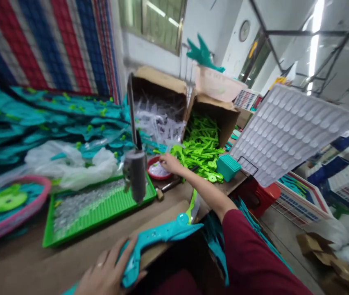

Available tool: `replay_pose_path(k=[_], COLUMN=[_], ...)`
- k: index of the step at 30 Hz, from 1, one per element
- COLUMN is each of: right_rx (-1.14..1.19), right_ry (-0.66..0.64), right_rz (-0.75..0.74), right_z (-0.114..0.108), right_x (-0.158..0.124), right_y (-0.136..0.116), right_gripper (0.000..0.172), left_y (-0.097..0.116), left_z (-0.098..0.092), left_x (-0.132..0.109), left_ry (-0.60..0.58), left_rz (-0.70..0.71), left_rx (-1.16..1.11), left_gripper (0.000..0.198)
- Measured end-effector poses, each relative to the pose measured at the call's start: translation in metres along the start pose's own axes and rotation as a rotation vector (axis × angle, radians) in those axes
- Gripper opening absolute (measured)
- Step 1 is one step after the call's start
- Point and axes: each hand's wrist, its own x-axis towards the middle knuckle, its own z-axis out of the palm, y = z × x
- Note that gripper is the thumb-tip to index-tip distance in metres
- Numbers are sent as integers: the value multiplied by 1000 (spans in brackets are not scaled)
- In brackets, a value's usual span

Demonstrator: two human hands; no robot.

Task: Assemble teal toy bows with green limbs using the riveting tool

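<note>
My left hand (108, 264) is wrapped around the near end of a curved turquoise plastic part (159, 234), which lies along the table's front edge. A lime-green piece (190, 209) joins this part at a round turquoise disc (182, 219). My right hand (171, 164) reaches forward to a small red bowl (158, 177) of tiny whitish pieces. Its fingers are drawn together at the bowl's rim; whatever they pinch is too small to make out. Just left of the bowl stands a blurred grey cylinder (138, 176) on a metal rod.
A green tray (100, 217) of small clear pieces and a pink basket (44, 196) stand left. Open cartons hold clear parts (160, 123) and lime-green parts (203, 143) behind. A teal box (228, 167) and a tilted white moulded tray (288, 127) are right. Turquoise parts (48, 123) pile up at left.
</note>
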Motion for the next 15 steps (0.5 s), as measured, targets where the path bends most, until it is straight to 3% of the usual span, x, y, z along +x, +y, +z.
replay_pose_path(k=[2, 5, 8, 10, 12, 15], right_rx=[77, 243, 553, 592, 569, 551], right_ry=[-29, -174, -418, -530, -525, -503], right_rz=[-51, -200, -595, -711, -723, -730], right_z=[-3, 2, 14, 24, 35, 45], right_x=[-20, -67, -120, -146, -157, -151], right_y=[2, 10, 18, 18, 16, 11], right_gripper=[18, 25, 22, 20, 21, 22], left_y=[6, 10, 9, 10, 11, 12], left_z=[-10, -14, -13, -13, -14, -15], left_x=[1, 2, 2, 1, 1, 1], left_ry=[33, 51, 56, 69, 78, 88], left_rz=[12, -10, -8, -7, 1, 23], left_rx=[-18, -44, -71, -64, -36, 5], left_gripper=[57, 60, 59, 57, 57, 57])
